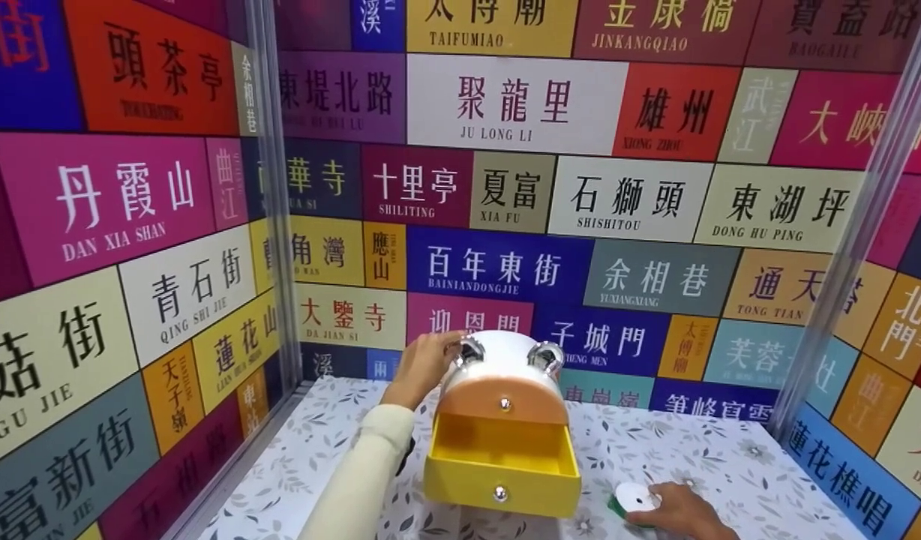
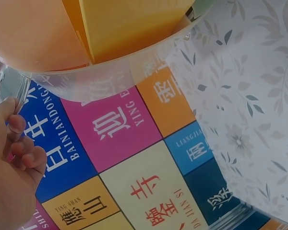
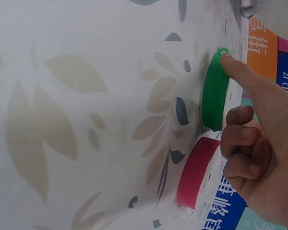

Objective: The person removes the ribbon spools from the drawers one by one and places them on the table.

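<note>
A small drawer box (image 1: 502,360) with a white rounded top, two silver ring-like eyes and an orange upper front stands on the table. Its yellow lower drawer (image 1: 460,480) is pulled out, with no contents visible inside. At the box's left eye (image 1: 471,351), my left hand (image 1: 421,367) grips the ring with thumb and fingers. To the right of the drawer, my right hand (image 1: 682,508) pinches a roll of green ribbon (image 3: 215,93) with a white side face. Just beside it, in the right wrist view, stands a roll of red ribbon (image 3: 197,172).
A white tablecloth with grey leaf print (image 1: 318,450) covers the table. Panels with colourful street-name signs (image 1: 517,101) rise behind it and on both sides. Clear upright corner strips (image 1: 280,195) join the panels.
</note>
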Tool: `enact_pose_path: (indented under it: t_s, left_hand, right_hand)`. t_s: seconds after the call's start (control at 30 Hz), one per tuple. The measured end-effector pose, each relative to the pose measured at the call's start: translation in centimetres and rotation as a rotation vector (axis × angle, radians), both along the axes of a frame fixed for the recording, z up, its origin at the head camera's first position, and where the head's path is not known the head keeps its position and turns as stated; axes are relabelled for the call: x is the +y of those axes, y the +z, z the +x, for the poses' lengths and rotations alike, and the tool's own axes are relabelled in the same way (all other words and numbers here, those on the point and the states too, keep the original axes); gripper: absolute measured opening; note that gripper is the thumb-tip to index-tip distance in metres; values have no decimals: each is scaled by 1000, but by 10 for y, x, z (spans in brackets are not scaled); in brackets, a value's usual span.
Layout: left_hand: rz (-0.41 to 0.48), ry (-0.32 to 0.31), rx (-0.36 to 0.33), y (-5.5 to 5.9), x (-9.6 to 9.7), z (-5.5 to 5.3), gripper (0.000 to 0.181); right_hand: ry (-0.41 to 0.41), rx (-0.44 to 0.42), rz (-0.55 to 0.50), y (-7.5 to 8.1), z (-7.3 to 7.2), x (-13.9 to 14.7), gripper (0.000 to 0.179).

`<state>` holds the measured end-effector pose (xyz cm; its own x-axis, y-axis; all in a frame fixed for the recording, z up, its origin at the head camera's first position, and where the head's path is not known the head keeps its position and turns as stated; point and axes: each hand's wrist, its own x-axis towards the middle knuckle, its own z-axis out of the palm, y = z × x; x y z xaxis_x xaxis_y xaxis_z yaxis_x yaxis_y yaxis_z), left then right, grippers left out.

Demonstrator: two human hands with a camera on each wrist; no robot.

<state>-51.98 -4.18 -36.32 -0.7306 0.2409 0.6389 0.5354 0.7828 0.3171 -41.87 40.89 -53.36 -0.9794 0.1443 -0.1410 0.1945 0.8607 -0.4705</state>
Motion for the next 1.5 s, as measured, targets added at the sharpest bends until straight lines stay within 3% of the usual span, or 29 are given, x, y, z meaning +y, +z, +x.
enact_pose_path:
  t_s: [0.23, 0.5, 0.87, 1.17, 1.5]
  left_hand:
    - [0, -2, 11, 1, 3, 0, 32]
    - [-21, 19, 41, 2, 2, 5, 34]
    - [-7, 3, 0, 1, 3, 2, 34]
    - [-11, 13, 11, 0, 0, 0, 33]
    - [-29, 22, 32, -1, 1, 1, 33]
  right_hand:
    - [5, 30, -3, -6, 1, 1, 71]
    - [34, 64, 145, 12, 1, -8, 107]
    - [47, 216, 166, 35, 5, -21, 95]
    - [110, 423, 181, 66, 7, -47, 79]
    - [208, 583, 192, 93, 20, -76, 65]
